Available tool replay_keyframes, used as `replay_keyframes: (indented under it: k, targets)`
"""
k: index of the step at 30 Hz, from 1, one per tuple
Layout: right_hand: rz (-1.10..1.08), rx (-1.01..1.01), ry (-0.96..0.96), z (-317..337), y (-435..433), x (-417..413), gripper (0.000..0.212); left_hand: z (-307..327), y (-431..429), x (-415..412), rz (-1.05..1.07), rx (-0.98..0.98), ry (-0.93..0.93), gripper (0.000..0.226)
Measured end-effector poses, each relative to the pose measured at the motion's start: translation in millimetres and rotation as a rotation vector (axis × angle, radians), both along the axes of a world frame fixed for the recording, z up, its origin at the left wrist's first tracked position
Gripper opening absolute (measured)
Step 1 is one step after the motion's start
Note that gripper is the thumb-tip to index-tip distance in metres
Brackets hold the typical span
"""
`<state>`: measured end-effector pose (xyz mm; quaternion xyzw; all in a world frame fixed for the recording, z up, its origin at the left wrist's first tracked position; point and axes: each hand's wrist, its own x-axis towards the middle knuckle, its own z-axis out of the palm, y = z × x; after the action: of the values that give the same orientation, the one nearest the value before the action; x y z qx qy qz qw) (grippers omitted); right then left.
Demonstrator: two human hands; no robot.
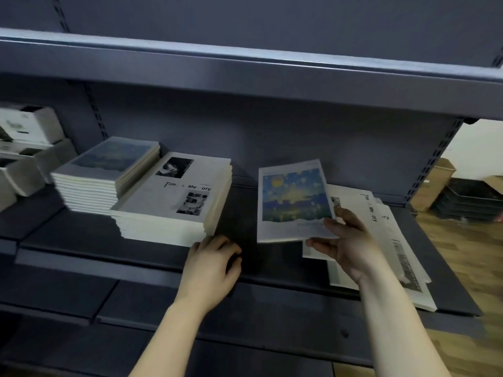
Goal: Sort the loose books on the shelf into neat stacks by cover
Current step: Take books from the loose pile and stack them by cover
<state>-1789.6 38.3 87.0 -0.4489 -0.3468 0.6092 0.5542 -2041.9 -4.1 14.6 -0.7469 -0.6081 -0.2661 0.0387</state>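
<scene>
Centre-right: right hand (345,240) pinches the blue-cover book (294,197) above the loose pile (394,240); left hand (212,265) rests relaxed, holding nothing, beside the white stack (174,202).

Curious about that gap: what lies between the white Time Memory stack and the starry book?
Head view shows only bare shelf between stack and starry book; the left hand rests at the gap's front.

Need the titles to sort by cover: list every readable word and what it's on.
"Tim Me ory", with gaps: top of the white stack.
"Tim Me ory", sideways: loose white book at right.
Caption on the blue painted book in the right hand: too blurred.
Print on the boxes at left: too blurred.
</scene>
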Motion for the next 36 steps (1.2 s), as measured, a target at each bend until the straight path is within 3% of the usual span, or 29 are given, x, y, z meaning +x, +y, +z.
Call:
replay_keyframes:
  k: [9, 14, 21, 26, 30, 32, 34, 36]
  targets:
    - [0.076, 0.064, 0.068, 22.0, 3.6, -110.8, 0.018, -13.2, -8.4, -97.2, -0.007, -0.062, -0.047, 0.026]
    - [0.100, 0.083, 0.022, 26.6, 8.1, -182.9, 0.008, -16.1, -1.4, -157.7, -0.001, -0.086, -0.044, 0.025]
    - [0.081, 0.082, 0.017, 28.5, 13.0, -268.4, 0.019, -16.3, 7.6, -223.5, -0.051, -0.070, -0.050, 0.023]
    - [0.057, 0.072, 0.034, 28.9, 15.5, -309.3, 0.010, -17.5, 12.5, -260.5, -0.087, -0.065, -0.061, 0.023]
    - [0.054, 0.048, 0.009, 26.2, 19.5, -335.5, 0.025, -19.1, 18.4, -286.0, -0.096, -0.058, -0.057, 0.028]
    - [0.051, 0.059, -0.177, 24.3, 21.7, -344.8, 0.020, -20.3, 20.8, -294.2, -0.101, -0.055, -0.054, 0.030]
    - [0.039, 0.115, -0.552, 21.4, 24.8, -349.8, 0.010, -21.4, 22.3, -298.7, -0.111, -0.044, -0.043, 0.031]
    - [0.025, 0.181, -0.835, 20.4, 28.3, -352.0, 0.016, -21.8, 23.8, -300.0, -0.111, -0.032, -0.036, 0.031]
